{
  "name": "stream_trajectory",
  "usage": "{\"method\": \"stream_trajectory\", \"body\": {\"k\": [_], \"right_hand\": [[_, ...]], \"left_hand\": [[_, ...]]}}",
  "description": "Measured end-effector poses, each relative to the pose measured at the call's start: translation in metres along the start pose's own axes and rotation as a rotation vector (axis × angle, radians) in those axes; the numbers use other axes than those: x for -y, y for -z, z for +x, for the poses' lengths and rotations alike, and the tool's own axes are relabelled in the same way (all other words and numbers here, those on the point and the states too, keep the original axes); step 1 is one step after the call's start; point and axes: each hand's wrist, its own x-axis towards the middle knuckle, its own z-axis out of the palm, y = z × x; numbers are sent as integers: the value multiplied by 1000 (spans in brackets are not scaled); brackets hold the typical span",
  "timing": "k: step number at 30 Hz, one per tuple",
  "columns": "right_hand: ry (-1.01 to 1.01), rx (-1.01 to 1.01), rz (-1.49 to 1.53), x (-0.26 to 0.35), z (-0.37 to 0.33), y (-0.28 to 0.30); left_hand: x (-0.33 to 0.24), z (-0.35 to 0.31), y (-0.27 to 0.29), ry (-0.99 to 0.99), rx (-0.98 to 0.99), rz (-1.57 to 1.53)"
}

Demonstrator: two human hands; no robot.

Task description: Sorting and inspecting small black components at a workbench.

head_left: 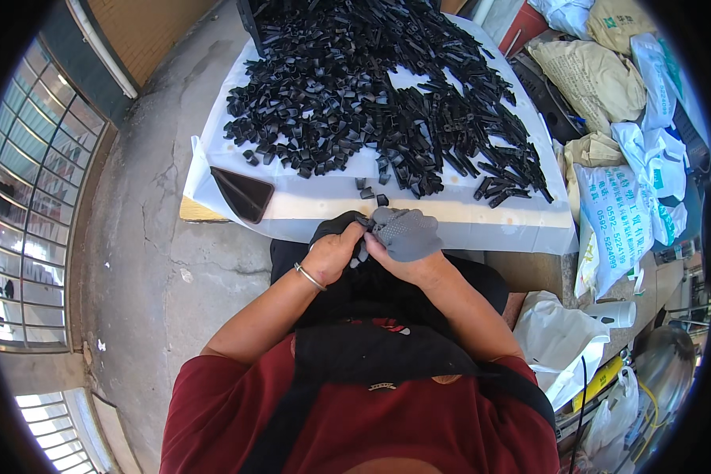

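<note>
Black bits (324, 110) are heaped across the table (442, 208), a few strays (382, 200) by its front edge. Left hand (336, 246) and right hand (404, 237) meet at that edge, fingers curled together; can't tell what's gripped. A careless wrist nudge could knock strays off, maybe even the phone (246, 195) on the table's left corner.

Lettering sits mostly at right, on the sacks. White sack (615, 225), mid-right: boldest print, blue characters in several lines running down its length, long digit strings among them, legible. Pale blue-and-white sack (659, 83) farther up: blue characters and digits, smaller, partly lost in folds. Tan sack (618, 22), upper right: larger green characters beside a green mark. Black apron (387, 351): small pale emblem near its edge, too small to read
</note>
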Motion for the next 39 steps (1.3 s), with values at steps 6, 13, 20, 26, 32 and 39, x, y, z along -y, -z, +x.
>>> {"method": "stream_trajectory", "body": {"k": [6,13,20,26,32,39], "right_hand": [[-35,-6,236,7,0,-2],[-22,-47,133,3,-11,8],[3,-17,-80,9,-13,7],[107,-33,-257,4,-19,-8],[174,-68,-58,1,-23,-13],[44,313,-268,-18,48,32]], "left_hand": [[-12,-5,7,133,-80,-396],[5,8,1,278,-315,-1096],[-5,4,9,268,-300,-617],[-28,3,14,69,-342,-379],[-17,-5,6,-55,-311,-299],[4,-5,28,563,-52,-1530]]}}
